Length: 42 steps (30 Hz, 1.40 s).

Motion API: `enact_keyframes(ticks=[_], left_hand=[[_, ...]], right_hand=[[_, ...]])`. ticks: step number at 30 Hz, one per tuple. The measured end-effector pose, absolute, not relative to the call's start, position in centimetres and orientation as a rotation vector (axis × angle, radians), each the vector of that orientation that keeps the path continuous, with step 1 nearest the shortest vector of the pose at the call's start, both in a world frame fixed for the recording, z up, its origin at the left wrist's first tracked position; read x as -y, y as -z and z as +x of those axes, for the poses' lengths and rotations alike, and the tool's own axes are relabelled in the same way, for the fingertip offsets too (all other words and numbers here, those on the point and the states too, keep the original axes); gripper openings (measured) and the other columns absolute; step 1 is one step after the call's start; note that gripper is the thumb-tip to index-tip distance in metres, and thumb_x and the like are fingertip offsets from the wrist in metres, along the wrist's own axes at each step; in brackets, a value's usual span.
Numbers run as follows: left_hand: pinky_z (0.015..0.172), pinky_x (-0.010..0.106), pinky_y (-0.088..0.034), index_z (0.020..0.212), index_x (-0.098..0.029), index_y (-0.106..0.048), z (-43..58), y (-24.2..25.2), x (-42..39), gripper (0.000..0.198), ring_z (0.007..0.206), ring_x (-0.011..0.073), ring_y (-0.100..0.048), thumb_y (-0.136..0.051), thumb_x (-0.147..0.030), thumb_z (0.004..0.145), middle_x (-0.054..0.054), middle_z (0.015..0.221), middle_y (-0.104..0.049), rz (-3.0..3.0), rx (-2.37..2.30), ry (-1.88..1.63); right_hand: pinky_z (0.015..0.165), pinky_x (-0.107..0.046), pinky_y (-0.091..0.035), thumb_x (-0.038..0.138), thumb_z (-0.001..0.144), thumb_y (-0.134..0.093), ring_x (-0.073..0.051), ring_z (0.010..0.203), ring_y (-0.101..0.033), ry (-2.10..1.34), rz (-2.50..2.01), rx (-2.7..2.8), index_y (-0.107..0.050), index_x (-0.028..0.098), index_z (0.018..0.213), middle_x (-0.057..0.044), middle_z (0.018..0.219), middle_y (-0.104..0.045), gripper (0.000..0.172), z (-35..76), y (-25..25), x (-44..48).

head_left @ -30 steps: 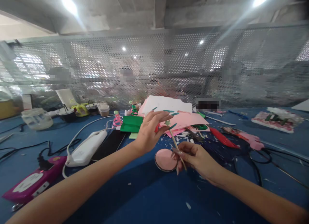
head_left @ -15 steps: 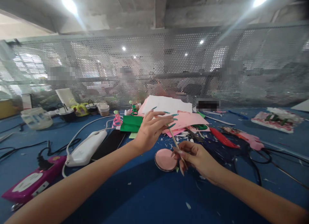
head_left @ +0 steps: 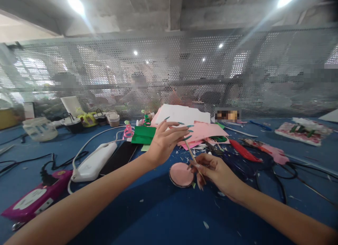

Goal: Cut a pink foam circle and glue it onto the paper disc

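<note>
A thin wooden stick (head_left: 190,150) slants between my two hands above the blue table. My left hand (head_left: 167,141) is at its upper end, where thumb and fingertips close on the stick while the other fingers stretch out with long green nails. The exact tip is hidden behind these fingers. Lower down, my right hand (head_left: 212,169) pinches the stick between thumb and fingers. Just left of the right fingertips, a round pink disc with a dark rim (head_left: 181,174) lies on the table, partly covered by them.
Pink and white sheets (head_left: 185,114) are piled behind my hands, with green foil (head_left: 144,135) beside them. Left are a white power bank (head_left: 93,164), a black phone (head_left: 120,158) and a purple power strip (head_left: 37,195). Right lie a red object (head_left: 244,150) and a pink glue gun (head_left: 274,152).
My right fingers have shifted slightly around the stick, the lower ones curling in. The left hand and the disc stay nearly in place.
</note>
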<state>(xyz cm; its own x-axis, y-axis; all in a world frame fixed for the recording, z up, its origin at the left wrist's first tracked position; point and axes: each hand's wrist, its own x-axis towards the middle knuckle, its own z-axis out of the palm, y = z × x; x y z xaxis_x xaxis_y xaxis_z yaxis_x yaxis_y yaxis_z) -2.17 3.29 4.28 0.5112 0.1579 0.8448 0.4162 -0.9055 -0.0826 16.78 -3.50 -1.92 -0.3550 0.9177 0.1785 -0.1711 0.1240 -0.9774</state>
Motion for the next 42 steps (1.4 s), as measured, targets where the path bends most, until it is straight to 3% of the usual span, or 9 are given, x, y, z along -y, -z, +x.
enact_keyframes(ticks=[11,16,28,31,36,38,40,42], left_hand=[[0.098,0.050,-0.039,0.113,-0.029,-0.060,-2.2,-4.2,-3.3,0.028,0.112,0.0209,-0.053,-0.052,-0.021,0.087,0.000,0.111,-0.068,-2.469,0.477,1.326],[0.102,0.055,-0.035,0.131,-0.029,-0.043,-1.9,-4.6,-2.8,0.053,0.124,0.0259,-0.044,-0.061,-0.029,0.081,0.006,0.125,-0.059,-2.411,0.486,1.320],[0.101,0.055,-0.035,0.131,-0.026,-0.040,-1.4,-4.2,-2.1,0.051,0.110,0.0236,-0.055,-0.059,-0.026,0.084,0.004,0.097,-0.069,-2.345,0.546,1.430],[0.102,0.055,-0.034,0.134,-0.025,-0.035,-1.5,-4.2,-1.9,0.058,0.114,0.0256,-0.052,-0.061,-0.031,0.082,0.007,0.107,-0.066,-2.331,0.546,1.438],[0.100,0.052,-0.039,0.135,-0.022,-0.032,-1.0,-2.9,-2.0,0.079,0.122,0.0300,-0.044,-0.071,-0.042,0.070,0.016,0.131,-0.048,-2.342,0.641,1.701],[0.093,0.048,-0.045,0.129,-0.019,-0.041,-0.4,-2.0,-2.5,0.069,0.114,0.0280,-0.052,-0.070,-0.042,0.071,0.017,0.126,-0.052,-2.524,0.781,1.801],[0.085,0.042,-0.052,0.116,-0.017,-0.054,0.1,-1.1,-3.0,0.046,0.103,0.0245,-0.060,-0.064,-0.039,0.077,0.015,0.116,-0.060,-2.876,0.967,1.811],[0.082,0.040,-0.054,0.110,-0.015,-0.059,0.6,-0.6,-3.4,0.039,0.098,0.0239,-0.064,-0.062,-0.037,0.079,0.015,0.109,-0.066,-3.097,1.158,1.878]], right_hand=[[0.044,-0.024,-0.046,0.048,0.065,-0.073,-0.010,0.045,-0.056,-1.367,-0.862,1.433,-0.060,0.017,0.077,0.000,0.068,-0.063,0.036,16.6,1.5,3.5],[0.051,-0.027,-0.048,0.051,0.060,-0.075,-0.013,0.050,-0.059,-1.304,-0.936,1.394,-0.060,0.019,0.073,0.000,0.066,-0.064,0.037,16.7,1.3,3.4],[0.057,-0.027,-0.052,0.043,0.062,-0.076,-0.014,0.056,-0.063,-1.362,-0.905,1.400,-0.060,0.019,0.075,0.001,0.071,-0.064,0.032,16.4,1.9,3.5],[0.060,-0.030,-0.053,0.044,0.062,-0.077,-0.014,0.058,-0.063,-1.404,-0.887,1.374,-0.061,0.019,0.076,0.000,0.073,-0.066,0.032,16.4,1.7,3.6],[0.069,-0.035,-0.054,0.044,0.059,-0.078,-0.018,0.067,-0.066,-1.396,-0.862,1.211,-0.061,0.019,0.077,-0.002,0.077,-0.068,0.036,16.8,1.9,2.9],[0.071,-0.036,-0.054,0.044,0.060,-0.078,-0.019,0.070,-0.067,-1.368,-0.847,1.179,-0.060,0.020,0.078,-0.002,0.076,-0.069,0.035,17.1,2.1,2.4],[0.071,-0.035,-0.053,0.044,0.061,-0.078,-0.019,0.069,-0.067,-1.340,-0.859,1.162,-0.060,0.020,0.079,-0.001,0.076,-0.068,0.035,17.2,2.3,2.0],[0.071,-0.034,-0.054,0.044,0.060,-0.078,-0.018,0.067,-0.067,-1.333,-0.863,1.149,-0.060,0.020,0.079,-0.001,0.076,-0.068,0.036,17.2,2.5,1.7]])
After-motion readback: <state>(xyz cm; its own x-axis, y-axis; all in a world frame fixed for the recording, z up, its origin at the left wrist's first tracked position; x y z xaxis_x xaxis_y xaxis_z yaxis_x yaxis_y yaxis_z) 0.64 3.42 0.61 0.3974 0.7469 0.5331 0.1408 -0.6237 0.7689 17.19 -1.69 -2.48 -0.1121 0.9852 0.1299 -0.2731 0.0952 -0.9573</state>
